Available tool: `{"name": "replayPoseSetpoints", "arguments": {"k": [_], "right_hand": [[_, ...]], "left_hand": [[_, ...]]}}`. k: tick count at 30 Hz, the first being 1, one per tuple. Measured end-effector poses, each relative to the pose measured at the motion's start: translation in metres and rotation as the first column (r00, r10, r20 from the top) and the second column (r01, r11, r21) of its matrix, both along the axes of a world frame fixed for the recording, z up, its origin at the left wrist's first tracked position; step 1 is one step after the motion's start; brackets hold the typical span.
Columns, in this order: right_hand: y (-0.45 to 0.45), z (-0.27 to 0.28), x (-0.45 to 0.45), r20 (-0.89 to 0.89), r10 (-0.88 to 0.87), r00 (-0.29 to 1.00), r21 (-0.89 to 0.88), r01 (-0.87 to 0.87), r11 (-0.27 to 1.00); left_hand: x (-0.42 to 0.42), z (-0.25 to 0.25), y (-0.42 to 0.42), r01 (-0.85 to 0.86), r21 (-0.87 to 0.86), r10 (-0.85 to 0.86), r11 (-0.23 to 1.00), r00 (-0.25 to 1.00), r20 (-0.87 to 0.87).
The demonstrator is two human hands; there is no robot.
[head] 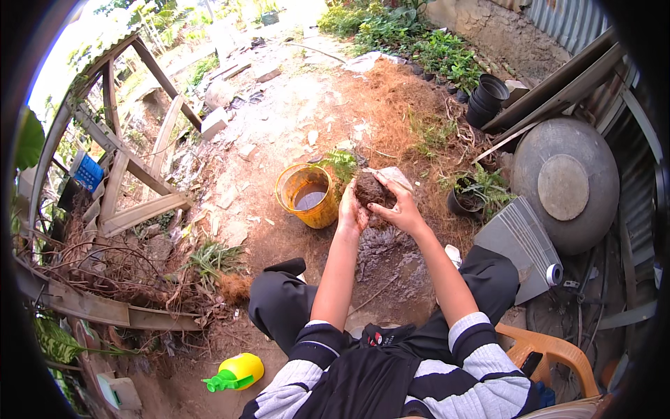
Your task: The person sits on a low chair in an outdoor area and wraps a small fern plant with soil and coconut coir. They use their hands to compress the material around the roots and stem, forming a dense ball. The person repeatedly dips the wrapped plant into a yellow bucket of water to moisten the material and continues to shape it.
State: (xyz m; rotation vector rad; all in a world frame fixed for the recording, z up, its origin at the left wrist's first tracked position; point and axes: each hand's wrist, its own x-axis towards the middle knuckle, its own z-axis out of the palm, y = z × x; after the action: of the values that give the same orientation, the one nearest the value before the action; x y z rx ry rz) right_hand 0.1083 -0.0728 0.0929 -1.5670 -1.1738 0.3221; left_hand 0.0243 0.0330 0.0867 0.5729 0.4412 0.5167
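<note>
A clump of dark, wet soil [370, 189] is held between my two hands, above the ground in front of my knees. My left hand [351, 209] presses its left side, with mud on the palm. Across its right side and top curl the fingers of my right hand [399, 204]. A green fern [341, 163] shows just beyond the left fingertips; whether it is rooted in the clump I cannot tell. Beside my left hand stands a yellow bucket [320, 213] with muddy water inside. Wet mud [390, 262] lies on the ground beneath my hands.
A yellow spray bottle with a green nozzle [246, 371] lies at lower left. On the right are a potted fern [466, 199], a grey panel [515, 243], a large round grey vessel [591, 183] and an orange plastic chair [560, 351]. Stacked black pots [487, 99] stand farther back.
</note>
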Motion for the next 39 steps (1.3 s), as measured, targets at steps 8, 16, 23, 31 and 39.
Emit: {"name": "replayPoseSetpoints", "arguments": {"k": [8, 16, 23, 31, 39], "right_hand": [[0.005, -0.008, -0.017, -0.023, -0.047, 0.999, 0.155, 0.05, 0.987], [-0.007, 0.034, -0.007, 0.073, -0.061, 0.995, 0.11, 0.053, 0.993], [0.0, 0.02, -0.015, 0.145, -0.141, 0.979, 0.154, 0.119, 0.981], [0.01, -0.014, -0.014, 0.013, -0.248, 0.969, 0.134, 0.244, 0.96], [0.014, -0.024, -0.022, -0.088, -0.221, 0.971, 0.193, 0.234, 0.953]], "left_hand": [[0.006, 0.005, -0.017, -0.092, -0.075, 0.101, 0.993, 0.986, 0.132], [0.002, -0.003, -0.005, -0.035, -0.16, 0.066, 0.987, 0.978, 0.196], [0.006, -0.018, -0.01, -0.04, -0.075, 0.047, 0.996, 0.994, 0.098], [0.014, -0.023, -0.012, -0.049, 0.072, 0.049, 0.996, 0.999, 0.011], [0.022, -0.027, -0.022, -0.049, -0.086, 0.059, 0.995, 0.992, 0.114]]}}
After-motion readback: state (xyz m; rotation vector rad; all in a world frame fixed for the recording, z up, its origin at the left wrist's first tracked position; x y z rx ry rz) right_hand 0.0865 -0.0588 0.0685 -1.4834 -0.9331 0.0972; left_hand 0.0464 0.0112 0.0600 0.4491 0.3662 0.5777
